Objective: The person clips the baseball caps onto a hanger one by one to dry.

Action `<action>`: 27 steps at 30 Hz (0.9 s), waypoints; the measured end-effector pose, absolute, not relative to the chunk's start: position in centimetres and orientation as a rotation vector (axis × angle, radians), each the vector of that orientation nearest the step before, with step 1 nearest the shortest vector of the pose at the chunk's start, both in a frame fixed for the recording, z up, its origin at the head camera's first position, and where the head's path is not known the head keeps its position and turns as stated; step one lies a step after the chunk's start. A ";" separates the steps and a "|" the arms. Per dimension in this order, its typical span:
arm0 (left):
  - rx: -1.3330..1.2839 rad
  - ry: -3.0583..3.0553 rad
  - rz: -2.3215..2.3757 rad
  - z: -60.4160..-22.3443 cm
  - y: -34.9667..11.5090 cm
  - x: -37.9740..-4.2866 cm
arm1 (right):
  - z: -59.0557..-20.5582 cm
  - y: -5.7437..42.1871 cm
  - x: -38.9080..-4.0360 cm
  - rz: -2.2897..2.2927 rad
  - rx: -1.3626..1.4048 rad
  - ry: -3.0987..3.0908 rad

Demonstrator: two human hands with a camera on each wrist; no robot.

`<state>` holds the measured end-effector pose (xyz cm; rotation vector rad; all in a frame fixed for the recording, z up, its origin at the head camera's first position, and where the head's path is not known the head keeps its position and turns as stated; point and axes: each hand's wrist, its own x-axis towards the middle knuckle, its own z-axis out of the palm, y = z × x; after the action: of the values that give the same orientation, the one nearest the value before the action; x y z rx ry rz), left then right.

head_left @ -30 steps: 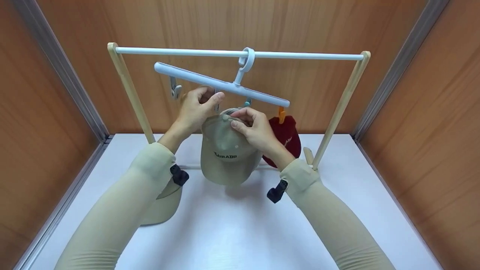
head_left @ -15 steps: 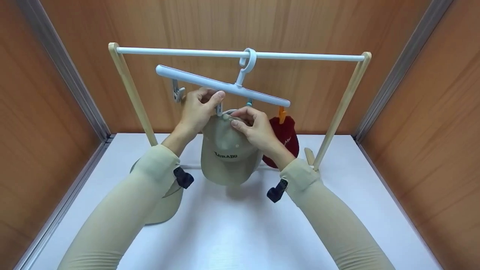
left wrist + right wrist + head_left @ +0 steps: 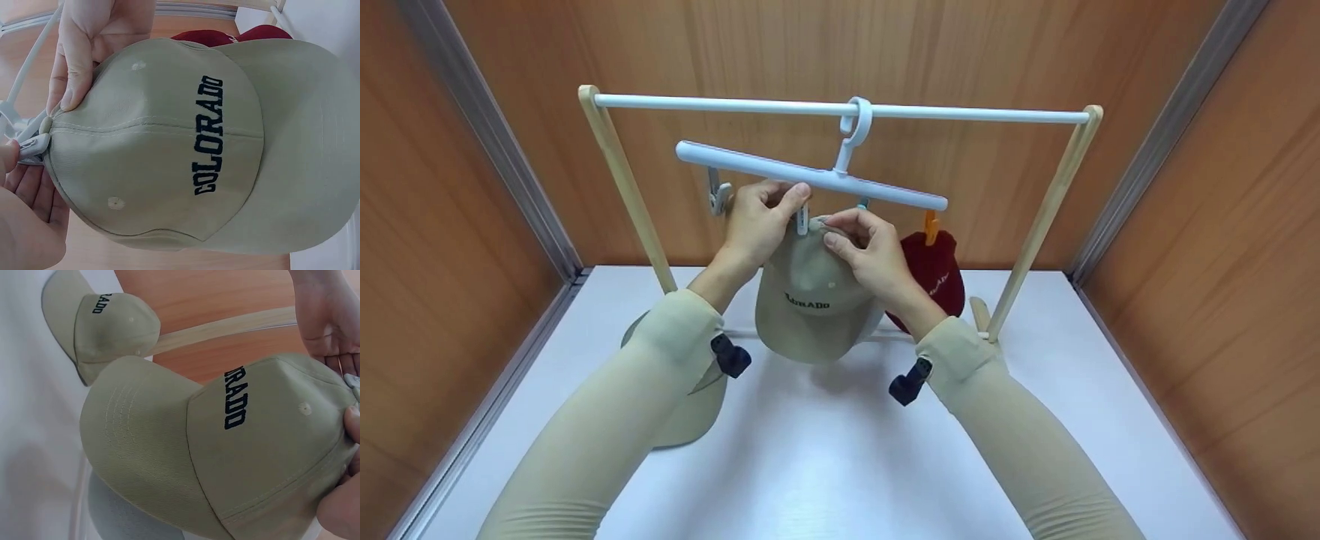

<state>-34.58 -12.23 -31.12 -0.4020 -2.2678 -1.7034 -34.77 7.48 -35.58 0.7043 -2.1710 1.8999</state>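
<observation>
A khaki baseball cap (image 3: 804, 270) with dark COLORADO lettering hangs brim down under a pale blue hanger (image 3: 765, 164). My right hand (image 3: 877, 255) pinches the top of its crown between thumb and fingers. Just left of that, my left hand (image 3: 757, 221) pinches a grey clip (image 3: 802, 220) that hangs from the hanger. In the left wrist view the clip's (image 3: 35, 145) jaws sit at the crown's edge, beside the top button. Orange clip (image 3: 931, 226) at the hanger's right end bears a dark red cap (image 3: 941, 281).
White rod (image 3: 697, 104) on wooden legs carries the hanger, which tilts down to the right. A spare grey clip (image 3: 719, 196) dangles at left. Another khaki cap (image 3: 690, 416) lies on the white table. A greyish cap (image 3: 129, 506) shows behind the held one.
The hanger's left end has come down a little, so it tilts less. The grey clip in my left hand has lowered onto the cap's crown, while my right hand keeps its grip.
</observation>
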 end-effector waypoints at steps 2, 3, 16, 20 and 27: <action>-0.405 -2.265 -1.701 -31.1 -12.2 -34.6 | -35.5 7.3 -34.7 1.896 0.691 -2.160; -0.408 -2.264 -1.699 -31.1 -12.2 -34.6 | -35.5 7.3 -34.7 1.894 0.681 -2.156; -0.530 -2.309 -1.584 -31.9 -12.1 -34.8 | -35.6 7.2 -34.5 1.793 0.558 -2.190; -0.565 -2.295 -1.596 -32.3 -12.0 -34.9 | -35.6 7.3 -34.5 1.720 0.553 -2.214; -0.570 -2.285 -1.619 -32.7 -12.0 -35.2 | -36.0 7.5 -34.2 1.518 0.631 -2.228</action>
<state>-35.16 -12.03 -32.65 -0.5701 -2.2850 -1.6193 -34.23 7.47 -35.97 0.6307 -2.2279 1.5179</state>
